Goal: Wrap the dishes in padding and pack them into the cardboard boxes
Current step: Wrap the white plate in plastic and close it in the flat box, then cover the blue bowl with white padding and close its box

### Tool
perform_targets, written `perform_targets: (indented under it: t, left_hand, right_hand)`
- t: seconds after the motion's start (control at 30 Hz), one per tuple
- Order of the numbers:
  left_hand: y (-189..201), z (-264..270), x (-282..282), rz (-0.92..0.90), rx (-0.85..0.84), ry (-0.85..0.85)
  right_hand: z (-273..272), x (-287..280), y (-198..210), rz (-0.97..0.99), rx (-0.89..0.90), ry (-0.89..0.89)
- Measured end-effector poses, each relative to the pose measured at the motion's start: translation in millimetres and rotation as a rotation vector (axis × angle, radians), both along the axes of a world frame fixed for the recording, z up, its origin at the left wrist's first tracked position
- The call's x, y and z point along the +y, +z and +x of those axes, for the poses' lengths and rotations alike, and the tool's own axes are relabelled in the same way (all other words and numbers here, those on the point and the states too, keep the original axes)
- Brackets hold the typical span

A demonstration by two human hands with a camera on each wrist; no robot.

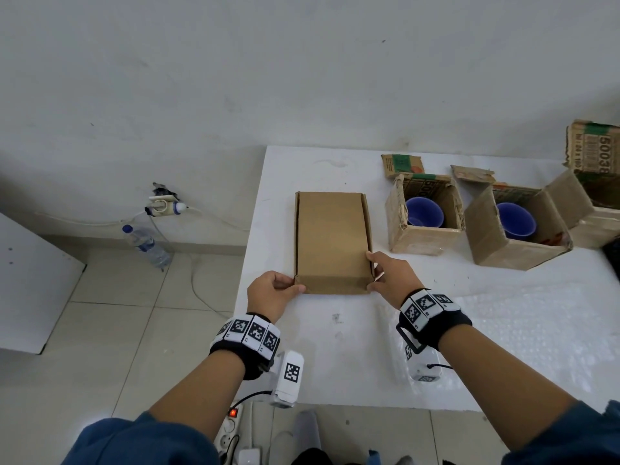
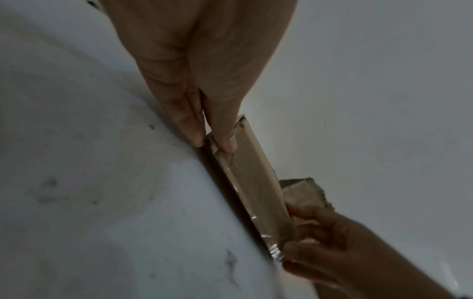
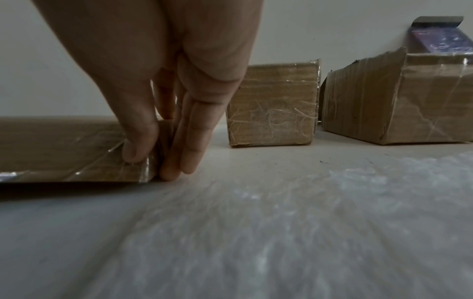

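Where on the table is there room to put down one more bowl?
The table is bare near you, between both wrists, below the flat box. A bare strip also runs behind that box, up to the wall. The right side is crowded: two open boxes holding blue bowls, and bubble wrap in front.

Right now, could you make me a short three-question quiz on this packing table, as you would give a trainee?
1. True or false: the flat box under the hands is closed.
2. How many open boxes show a blue bowl inside?
3. Which part of the flat box do the left hand and right hand hold? A) its far end B) its near corners C) its middle

Key:
1. True.
2. Two: one bowl in the box beside the flat one, another bowl in the next box to the right.
3. B.
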State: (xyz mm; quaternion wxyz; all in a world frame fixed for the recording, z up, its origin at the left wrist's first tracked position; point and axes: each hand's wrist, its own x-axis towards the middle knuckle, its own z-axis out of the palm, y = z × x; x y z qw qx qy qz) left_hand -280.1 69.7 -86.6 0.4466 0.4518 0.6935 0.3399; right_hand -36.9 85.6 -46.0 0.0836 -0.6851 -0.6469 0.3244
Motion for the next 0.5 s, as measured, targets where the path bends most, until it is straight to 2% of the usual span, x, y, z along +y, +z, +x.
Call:
perform_targets:
  t: [0.1,0.2,0.27,0.5]
  left_hand:
    - [3.6,-3.8,8.6,0.087,0.056,-0.112]
    - [6.3,-9.7,21.6,0.156,0.182,-0.428]
    - [8.3,-11.7,29.5,0.183,0.293,-0.555]
    - [3.0,-7.2,36.3,0.223,0.459,-0.573]
  right_hand:
    - [-0.7,-0.1,-0.5,0.008,-0.003,0.003]
    - [-1.3,-0.5,-0.2,0.014,-0.006,0.010]
    - [-1.4,1.0,0.1,0.010,-0.031,0.030]
    - [-5.8,9.2,5.0,0.014,-0.224,0.180]
